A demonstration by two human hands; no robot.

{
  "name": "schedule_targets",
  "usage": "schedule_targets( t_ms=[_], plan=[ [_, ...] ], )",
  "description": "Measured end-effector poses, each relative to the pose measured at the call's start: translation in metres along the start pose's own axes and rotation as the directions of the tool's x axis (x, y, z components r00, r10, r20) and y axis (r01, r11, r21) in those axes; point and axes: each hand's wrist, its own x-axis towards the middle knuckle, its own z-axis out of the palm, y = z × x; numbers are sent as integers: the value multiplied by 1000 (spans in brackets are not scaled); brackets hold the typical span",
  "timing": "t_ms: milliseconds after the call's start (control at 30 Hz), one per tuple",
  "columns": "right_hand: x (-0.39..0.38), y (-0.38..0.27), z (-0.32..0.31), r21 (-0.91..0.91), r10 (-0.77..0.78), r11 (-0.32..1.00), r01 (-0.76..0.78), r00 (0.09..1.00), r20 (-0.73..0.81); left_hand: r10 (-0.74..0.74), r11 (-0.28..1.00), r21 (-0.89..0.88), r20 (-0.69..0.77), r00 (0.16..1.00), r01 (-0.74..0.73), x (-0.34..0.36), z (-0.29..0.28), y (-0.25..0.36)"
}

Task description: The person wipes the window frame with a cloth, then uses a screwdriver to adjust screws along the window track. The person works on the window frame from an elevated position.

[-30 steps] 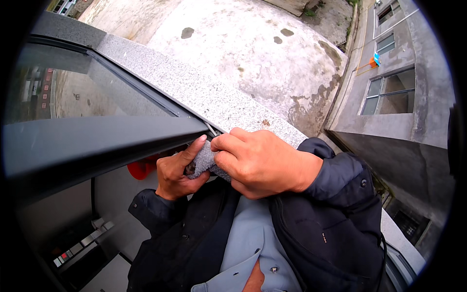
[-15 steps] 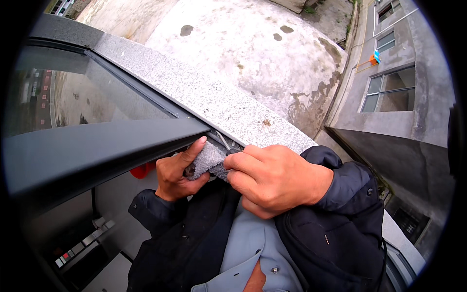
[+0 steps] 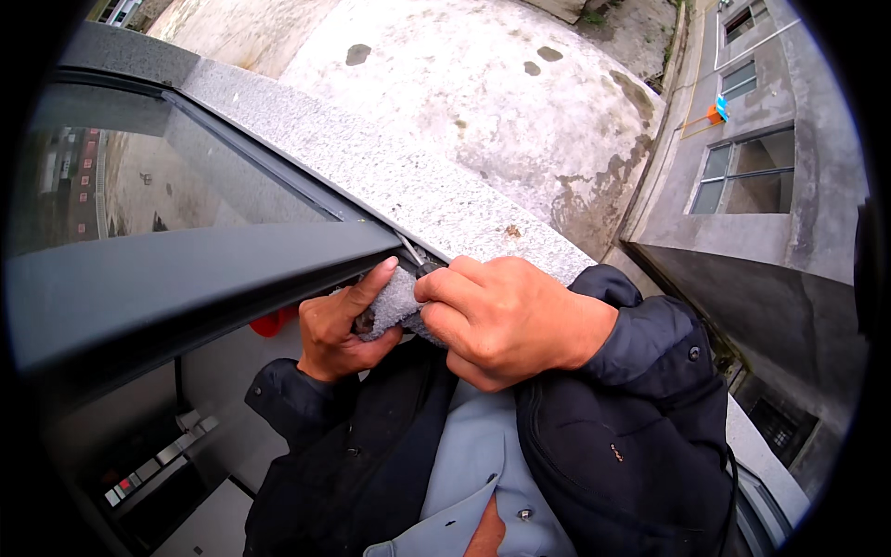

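Observation:
In my right hand (image 3: 515,320) is a screwdriver (image 3: 409,249) with a dark handle, most of it hidden by my fingers. Its thin metal shaft points up and left, with the tip at the corner of the dark grey window frame (image 3: 204,269). My left hand (image 3: 343,320) grips a bunched grey cloth (image 3: 394,302) just below that corner. The left thumb points up beside the end of the frame. Some of the cloth lies behind my right fingers.
A speckled stone ledge (image 3: 445,200) runs diagonally beyond the frame. Past it, far below, lies a pale concrete yard (image 3: 418,93). A grey building (image 3: 798,186) with windows stands at the right. Something red (image 3: 272,322) shows under the frame, left of my left hand.
My right hand has shifted slightly up and left with the screwdriver, bringing its tip closer to the frame's edge. The left hand and cloth stay nearly in place.

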Motion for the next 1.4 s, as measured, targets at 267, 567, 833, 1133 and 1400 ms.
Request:
schedule_targets(
  t_ms=[267,567,833,1133,1400],
  plan=[
    [-8,-7,-14,9,18,1000,-17,998,-64,-18,1000,-12,18,1000,18,0,-2,0],
    [-13,-4,-2,-13,-7,1000,5,988,-155,-21,1000,-13,23,1000,21,1,-2,1],
    [-17,0,-5,24,9,1000,-6,994,-106,57,998,7,26,998,-57,6,-3,0],
    [-30,-1,-11,38,-11,999,14,997,-76,66,998,7,20,998,-66,7,-2,0],
    [-38,2,-12,23,-45,999,45,999,3,-6,1000,-12,32,999,6,5,0,1]
  ],
)
